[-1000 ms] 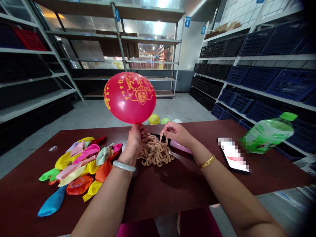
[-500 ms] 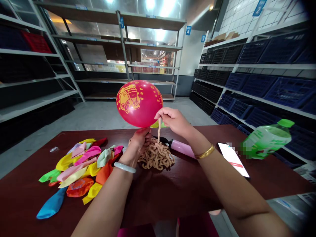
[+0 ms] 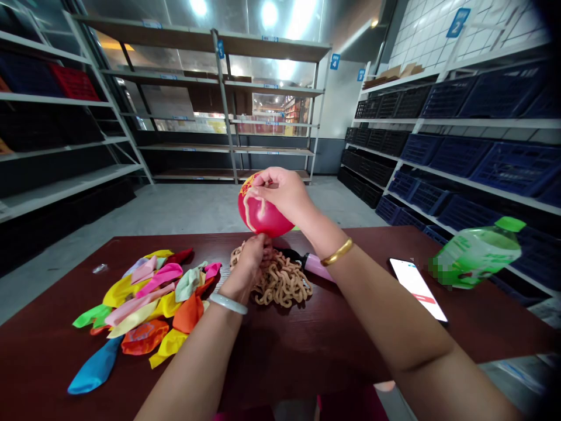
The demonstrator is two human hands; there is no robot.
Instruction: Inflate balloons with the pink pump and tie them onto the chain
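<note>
My left hand [image 3: 253, 252] pinches the neck of an inflated red balloon [image 3: 258, 215] printed in yellow, just above the dark red table [image 3: 284, 351]. My right hand [image 3: 283, 190] is raised in front of the balloon, fingers closed on a tan rubber band [image 3: 248, 210] that hangs in a loop across the balloon's face. Most of the balloon is hidden behind this hand. A heap of tan rubber bands [image 3: 278, 282] lies on the table under both hands.
A pile of flat balloons in many colours [image 3: 140, 307] lies at the left. A pink hand pump [image 3: 316, 266], a phone [image 3: 418, 287] and a tilted green bottle [image 3: 475, 252] sit to the right. Metal shelving lines both sides, with concrete floor beyond.
My right hand has lifted one rubber band from the heap up to the top of the balloon. The balloon has turned and dropped slightly and now sits behind that hand.
</note>
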